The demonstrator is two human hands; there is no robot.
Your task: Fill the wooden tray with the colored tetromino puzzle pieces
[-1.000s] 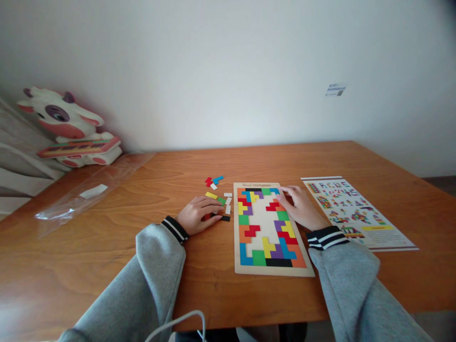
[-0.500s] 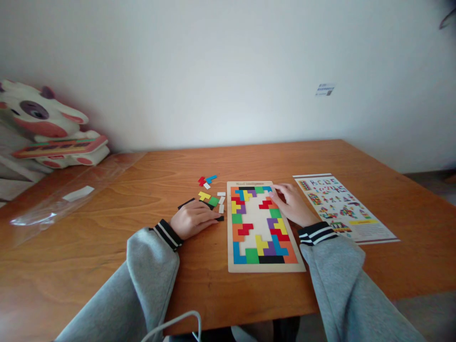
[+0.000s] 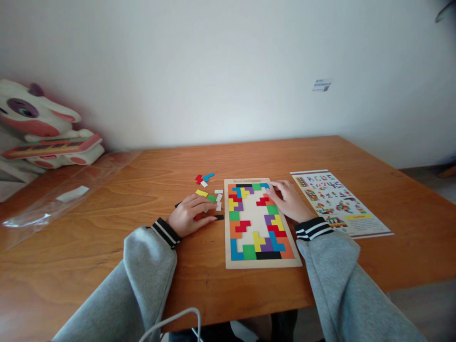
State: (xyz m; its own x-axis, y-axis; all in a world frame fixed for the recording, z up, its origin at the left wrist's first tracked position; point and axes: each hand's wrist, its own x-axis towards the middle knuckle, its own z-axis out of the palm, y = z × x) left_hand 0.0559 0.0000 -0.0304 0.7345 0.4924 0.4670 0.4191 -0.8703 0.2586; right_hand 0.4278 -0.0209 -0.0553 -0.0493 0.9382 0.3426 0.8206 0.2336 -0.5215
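My left hand (image 3: 190,214) lies over loose puzzle pieces left of the board, its fingers spread and thumb apart. A red piece (image 3: 198,217) shows partly beneath it, and a black piece (image 3: 220,217) lies by the thumb tip. My right hand (image 3: 291,202) rests at the upper right edge of the wooden puzzle board (image 3: 263,264), with thumb and forefinger apart near the blue and orange pieces there. Colourful blocks fill the board's sides and bottom around a bare pale middle. Near my left fingers are a yellow piece (image 3: 202,193), a green piece (image 3: 211,198) and several white pieces (image 3: 219,197).
Behind the loose pieces lie a red piece (image 3: 198,179) and a blue piece (image 3: 208,177). A printed pattern sheet (image 3: 359,224) lies right of the board. Far left are a clear plastic bag (image 3: 42,209) and a cow-shaped toy keyboard (image 3: 57,147). A white cable (image 3: 178,314) crosses the front edge.
My left hand has opened out, its fingers spreading forward over the pieces, and a red piece now shows under it. My right hand stays at the board's edge. The view has shifted slightly.
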